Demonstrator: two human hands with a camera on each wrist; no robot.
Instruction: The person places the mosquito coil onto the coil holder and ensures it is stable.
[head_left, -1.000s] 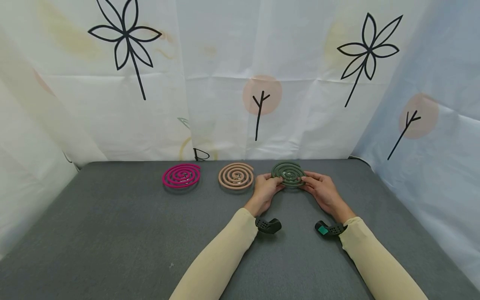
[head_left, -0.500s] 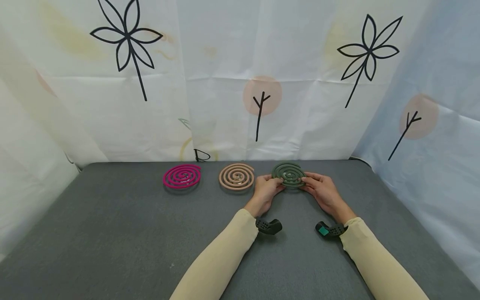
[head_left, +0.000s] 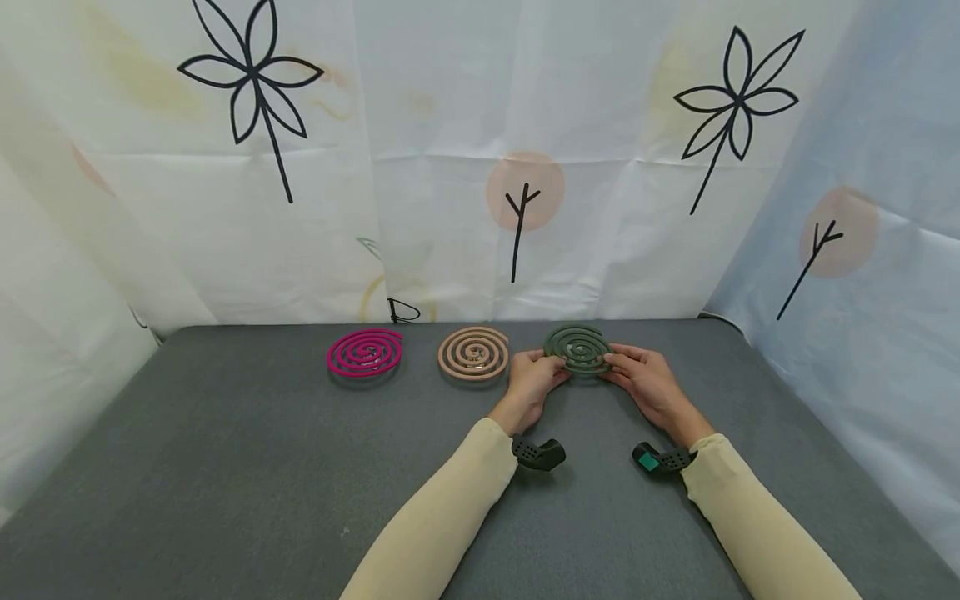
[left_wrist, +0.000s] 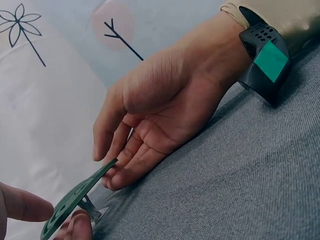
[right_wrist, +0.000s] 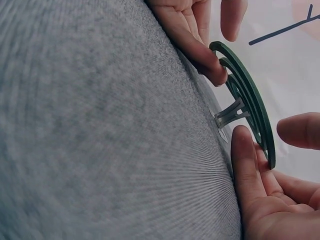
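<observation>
A green mosquito coil (head_left: 577,348) sits at the back right of the table, raised on a small stand (right_wrist: 231,114). My left hand (head_left: 531,383) holds its left rim, thumb over the top and fingers beneath. On the opposite rim my right hand (head_left: 651,385) does the same; in the right wrist view its thumb (right_wrist: 300,131) looks slightly apart from the coil. Seen side-on in the left wrist view, the green coil (left_wrist: 75,197) lies between both hands. A tan mosquito coil (head_left: 473,353) rests just left of my left hand, and a magenta mosquito coil (head_left: 364,352) farther left.
The coils stand in a row along the back edge of the grey cloth-covered table (head_left: 225,467). Directly behind it hangs a white printed curtain (head_left: 450,108), with a bluish side curtain (head_left: 862,358) at right. Each wrist wears a black band (head_left: 538,452).
</observation>
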